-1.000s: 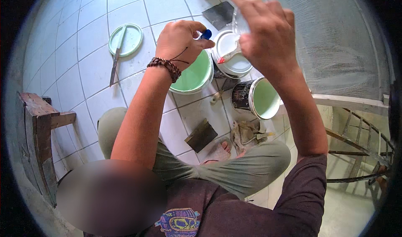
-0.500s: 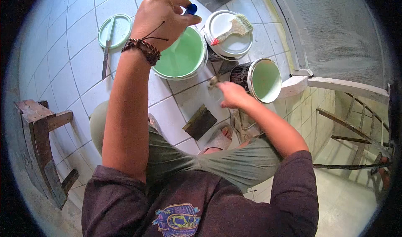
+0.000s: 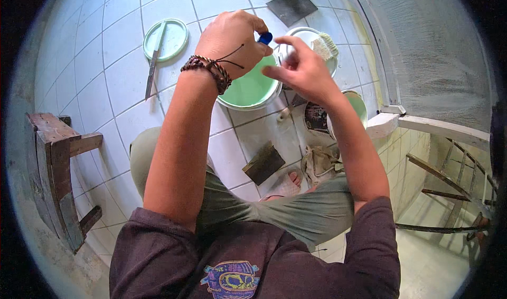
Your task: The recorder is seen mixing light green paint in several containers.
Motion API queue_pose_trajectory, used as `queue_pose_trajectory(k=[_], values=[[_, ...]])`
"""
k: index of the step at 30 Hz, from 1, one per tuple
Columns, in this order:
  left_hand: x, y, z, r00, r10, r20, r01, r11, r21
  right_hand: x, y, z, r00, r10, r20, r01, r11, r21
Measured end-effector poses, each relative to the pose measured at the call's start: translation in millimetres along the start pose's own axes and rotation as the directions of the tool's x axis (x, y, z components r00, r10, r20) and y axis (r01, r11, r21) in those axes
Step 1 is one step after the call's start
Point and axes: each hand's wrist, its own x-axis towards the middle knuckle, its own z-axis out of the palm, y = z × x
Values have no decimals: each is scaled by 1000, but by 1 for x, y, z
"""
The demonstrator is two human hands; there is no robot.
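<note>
My left hand (image 3: 235, 40), held over the green paint bucket (image 3: 251, 90), pinches a blue round-ended object (image 3: 265, 38) between thumb and fingers. Its other end is hidden by my hand, so its kind cannot be told. My right hand (image 3: 306, 69) is just to the right of it, thumb and fingers apart, with nothing seen in them. Behind that hand, a white lidded bucket (image 3: 301, 34) carries a wide pale-bristled brush (image 3: 325, 46). Below, a small beige roll-like piece (image 3: 284, 114) lies on the tiles.
A dark bucket (image 3: 317, 118) with pale green inside stands at the right, partly behind my forearm. At the left are a green lid (image 3: 179, 45) with a long blade (image 3: 152, 77) across it and a wooden stool (image 3: 58, 140). Dark flat plates (image 3: 264, 163) and a rag (image 3: 319, 164) lie on the floor.
My right hand has risen from beside the small beige piece to near the blue object, its fingers now spread. The left hand still holds the blue object. The whole view has shifted somewhat.
</note>
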Motion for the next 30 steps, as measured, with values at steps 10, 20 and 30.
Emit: queue_pose_trajectory(k=[10,20,30], values=[[-2,-23,-47,989,-150,-11,149,986,-76,47,4,46,954,-297,-50,297,955,1],[-11,-53,-81,966,-222,-136,181,949,-260,37,18,45,973,-185,137,186,983,9],[-10,-53,-79,962,-224,-158,177,948,-263,43,8,52,960,-173,221,167,985,47]])
